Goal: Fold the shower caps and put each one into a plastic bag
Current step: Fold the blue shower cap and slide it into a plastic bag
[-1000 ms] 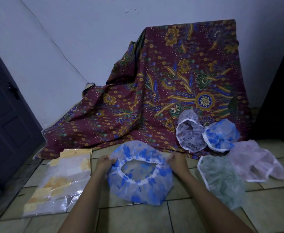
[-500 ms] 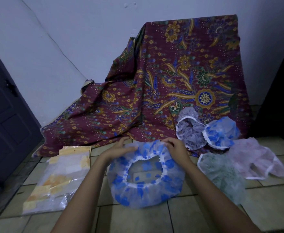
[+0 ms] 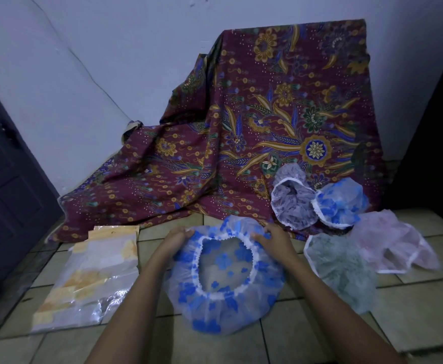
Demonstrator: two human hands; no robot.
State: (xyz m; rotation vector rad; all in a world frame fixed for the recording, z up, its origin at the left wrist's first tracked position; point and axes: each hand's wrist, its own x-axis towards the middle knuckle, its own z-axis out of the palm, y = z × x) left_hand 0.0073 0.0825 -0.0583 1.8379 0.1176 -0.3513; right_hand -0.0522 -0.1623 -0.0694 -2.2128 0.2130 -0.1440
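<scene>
Plastic, translucent, printed with blue flowers and gathered into a white frilled elastic rim, makes up the shower cap (image 3: 223, 292) lying on the beige tiled floor (image 3: 412, 311) right in front of the person. It sits opening upward, round and puffed, not yet folded. The left hand (image 3: 174, 239) grips its far edge at about 10 o'clock, fingers curled over the plastic; the right hand (image 3: 274, 239) grips it the same way at about 2 o'clock. At 9 o'clock of the cap, apart from it, lies a flat stack of clear plastic bags (image 3: 92, 279) with yellow-orange header cards; any print on them is too blurred to read. At 3 o'clock lies a crumpled green cap (image 3: 343, 269), with a pale pink cap (image 3: 393, 245) just beyond it. At 1 o'clock a grey-lilac cap (image 3: 291, 203) and a second blue-flowered cap (image 3: 341, 203) lean, touching each other, against a maroon batik cloth (image 3: 254, 127) with gold and blue flowers, draped at 12 o'clock.
</scene>
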